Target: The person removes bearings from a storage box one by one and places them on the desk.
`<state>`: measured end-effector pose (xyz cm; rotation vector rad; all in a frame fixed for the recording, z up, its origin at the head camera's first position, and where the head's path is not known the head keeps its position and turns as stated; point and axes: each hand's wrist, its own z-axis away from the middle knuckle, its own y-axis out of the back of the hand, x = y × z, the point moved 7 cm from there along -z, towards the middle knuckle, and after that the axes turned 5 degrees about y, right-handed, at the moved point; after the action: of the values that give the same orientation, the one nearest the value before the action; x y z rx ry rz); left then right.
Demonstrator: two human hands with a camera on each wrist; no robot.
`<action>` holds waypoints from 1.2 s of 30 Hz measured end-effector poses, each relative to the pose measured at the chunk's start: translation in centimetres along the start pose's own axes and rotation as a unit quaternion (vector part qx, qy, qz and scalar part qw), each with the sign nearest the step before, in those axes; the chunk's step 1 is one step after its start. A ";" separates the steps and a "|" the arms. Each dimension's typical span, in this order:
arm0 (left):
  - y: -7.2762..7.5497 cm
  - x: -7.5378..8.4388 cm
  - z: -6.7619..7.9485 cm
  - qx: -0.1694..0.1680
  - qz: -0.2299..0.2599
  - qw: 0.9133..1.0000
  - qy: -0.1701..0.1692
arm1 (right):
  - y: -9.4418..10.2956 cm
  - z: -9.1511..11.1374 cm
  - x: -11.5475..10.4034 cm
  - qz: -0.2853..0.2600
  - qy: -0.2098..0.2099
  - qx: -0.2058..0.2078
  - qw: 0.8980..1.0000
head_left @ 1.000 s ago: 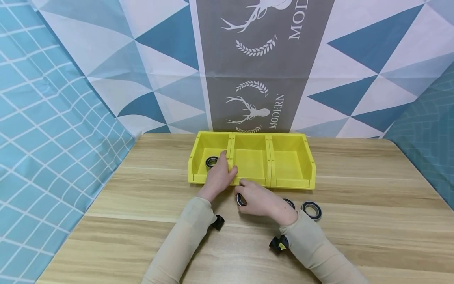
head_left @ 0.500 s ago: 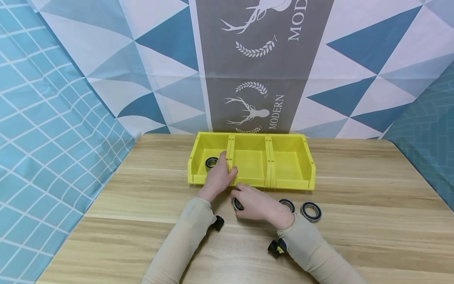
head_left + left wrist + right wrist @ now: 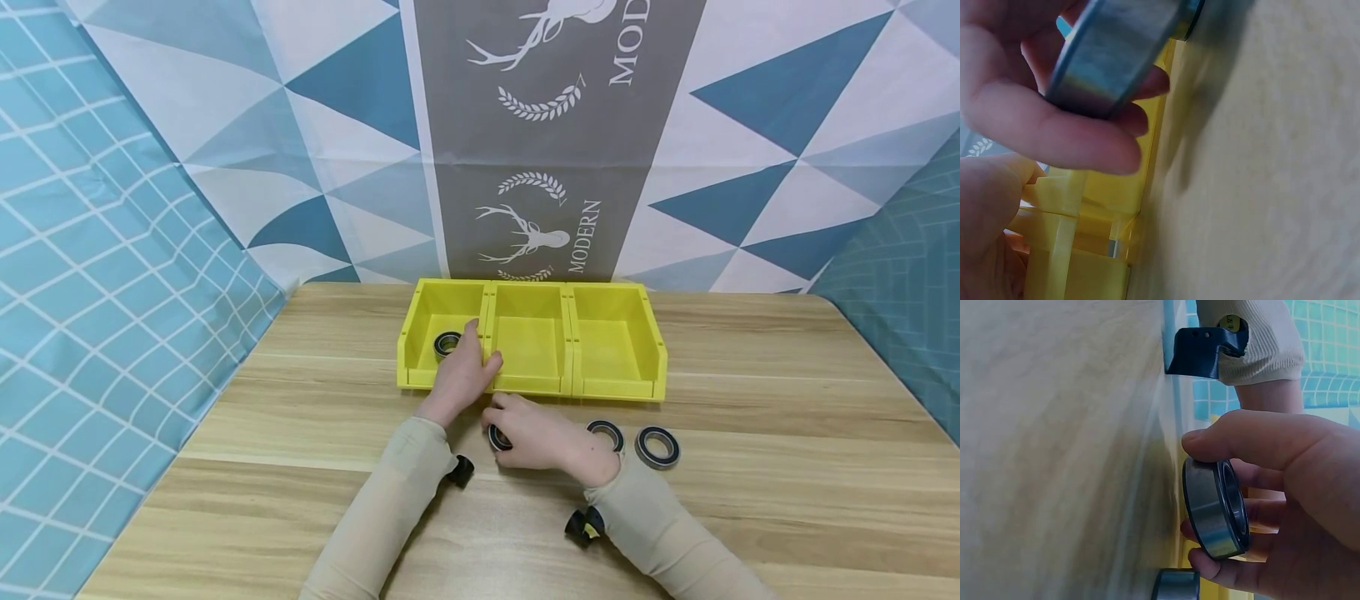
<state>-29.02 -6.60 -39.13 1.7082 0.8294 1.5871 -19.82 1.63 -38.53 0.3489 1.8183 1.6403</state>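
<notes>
My right hand point(image 3: 540, 435) pinches a ball bearing point(image 3: 1205, 509) between thumb and fingers, close over the table in front of the yellow bins. In the left wrist view that bearing point(image 3: 1116, 53) shows its shiny outer rim, tilted. My left hand point(image 3: 459, 375) grips the yellow bin row point(image 3: 617, 389) at the divider between the left and middle compartments, thumb on the middle side. Inside the left compartment lies another bearing point(image 3: 438, 351), partly covered by the left hand.
Two more bearings lie flat on the wooden table point(image 3: 787, 483): one bearing point(image 3: 618, 434) close beside the right wrist, the other bearing point(image 3: 675, 450) farther right. A patterned cloth wall point(image 3: 360, 167) rises behind the bins.
The right hand has shifted slightly left and toward the body with its bearing, uncovering more of the nearer table bearing. The left hand and the bins have stayed put.
</notes>
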 end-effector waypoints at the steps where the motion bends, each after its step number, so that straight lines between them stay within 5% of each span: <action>1: 0.0 0.0 0.0 0.000 0.000 1.000 0.000 | -0.1 0.0 0.0 0.001 0.002 -0.001 1.000; 36: 0.0 0.1 0.0 0.004 -0.008 1.000 -0.005 | -0.4 -0.1 -0.2 0.015 0.016 0.005 1.000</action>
<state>-29.04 -6.55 -39.10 1.7095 0.8437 1.5665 -19.66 1.34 -38.86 0.3574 1.8541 1.6680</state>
